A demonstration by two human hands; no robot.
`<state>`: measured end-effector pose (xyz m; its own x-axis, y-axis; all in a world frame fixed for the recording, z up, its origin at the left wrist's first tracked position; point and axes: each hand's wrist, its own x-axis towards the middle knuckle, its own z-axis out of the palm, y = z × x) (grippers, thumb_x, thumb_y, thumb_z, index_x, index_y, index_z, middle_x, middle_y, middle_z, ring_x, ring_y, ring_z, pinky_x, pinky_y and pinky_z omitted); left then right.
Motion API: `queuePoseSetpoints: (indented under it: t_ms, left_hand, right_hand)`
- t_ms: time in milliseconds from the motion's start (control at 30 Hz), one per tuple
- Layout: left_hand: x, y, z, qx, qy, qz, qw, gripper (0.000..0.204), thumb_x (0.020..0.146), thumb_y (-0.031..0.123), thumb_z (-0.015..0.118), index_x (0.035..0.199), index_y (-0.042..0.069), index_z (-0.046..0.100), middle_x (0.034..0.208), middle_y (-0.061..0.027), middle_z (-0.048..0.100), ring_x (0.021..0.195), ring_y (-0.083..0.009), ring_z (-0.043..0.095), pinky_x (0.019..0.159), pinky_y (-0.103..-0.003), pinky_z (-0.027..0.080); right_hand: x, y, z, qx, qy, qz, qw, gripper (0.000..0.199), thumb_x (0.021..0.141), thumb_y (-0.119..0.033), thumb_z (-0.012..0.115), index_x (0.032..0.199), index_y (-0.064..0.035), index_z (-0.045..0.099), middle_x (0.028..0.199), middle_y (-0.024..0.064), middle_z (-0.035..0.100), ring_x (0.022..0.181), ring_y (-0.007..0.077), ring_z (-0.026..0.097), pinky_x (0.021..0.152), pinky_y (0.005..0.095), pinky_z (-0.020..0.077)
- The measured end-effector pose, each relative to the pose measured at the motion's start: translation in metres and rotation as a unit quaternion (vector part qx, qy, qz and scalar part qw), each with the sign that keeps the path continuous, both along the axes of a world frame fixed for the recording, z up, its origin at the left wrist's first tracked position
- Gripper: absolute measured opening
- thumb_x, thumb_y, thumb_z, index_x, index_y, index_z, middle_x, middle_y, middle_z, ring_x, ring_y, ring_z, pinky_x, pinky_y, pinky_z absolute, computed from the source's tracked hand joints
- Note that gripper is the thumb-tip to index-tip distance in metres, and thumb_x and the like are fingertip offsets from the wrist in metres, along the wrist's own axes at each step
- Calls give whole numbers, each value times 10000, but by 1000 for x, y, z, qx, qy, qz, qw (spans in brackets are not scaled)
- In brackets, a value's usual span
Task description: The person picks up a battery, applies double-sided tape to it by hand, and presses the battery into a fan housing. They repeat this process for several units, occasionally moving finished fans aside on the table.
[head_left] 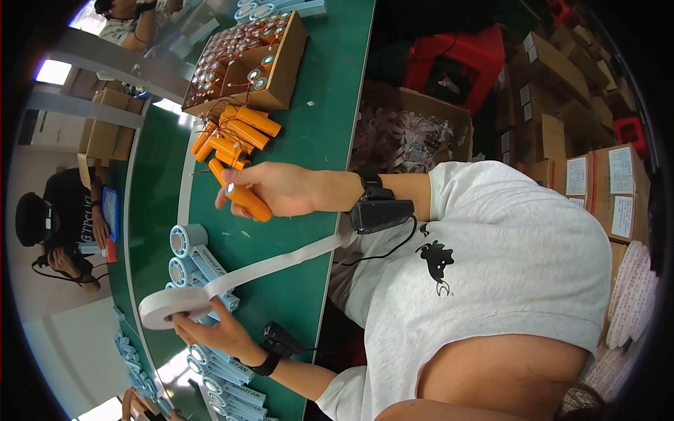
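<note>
Tape roll (156, 306) and orange cylinder (251, 205), 1 in each hand.
Right hand (281, 189), nearer the cardboard box (295, 70), is closed around 1 orange cylinder, its end left exposed; similar cylinders (247, 131) lie piled just beside the box, seemingly for easy reach. Left hand (225, 335), well apart from the box, grips the tape roll with fingers at its core, perhaps letting it turn; its strip (277, 262) leads away, far end hard to make out.
</note>
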<state>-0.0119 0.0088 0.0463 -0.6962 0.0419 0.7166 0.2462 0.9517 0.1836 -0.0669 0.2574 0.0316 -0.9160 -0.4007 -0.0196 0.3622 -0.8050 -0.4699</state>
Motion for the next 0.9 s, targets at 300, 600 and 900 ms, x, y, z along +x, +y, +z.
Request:
queuePoseSetpoints:
  t_ms: [300,600,900]
  left_hand:
    - [2,31,-12,-22,-106,-98,989,542,602,197,704,1026,-27,450,1014,-137,518,1032,-298,407,950,-439,201]
    - [-1,37,-17,-91,-55,-118,987,489,571,147,695,984,-9,483,942,-112,556,977,-235,482,930,-456,199]
    - [4,52,-9,-114,-91,-90,985,394,620,194,717,885,-21,521,804,-120,556,827,-259,518,849,-404,253]
  right_hand:
    - [15,1,31,276,249,-37,928,305,869,-231,509,1042,20,522,748,65,585,622,130,535,614,287,449]
    - [5,-22,56,516,412,-130,740,260,801,-187,561,840,70,572,671,116,587,599,174,559,598,277,440]
    - [-7,-62,16,298,300,-221,879,227,832,-155,533,899,62,547,777,111,612,655,177,578,634,277,451]
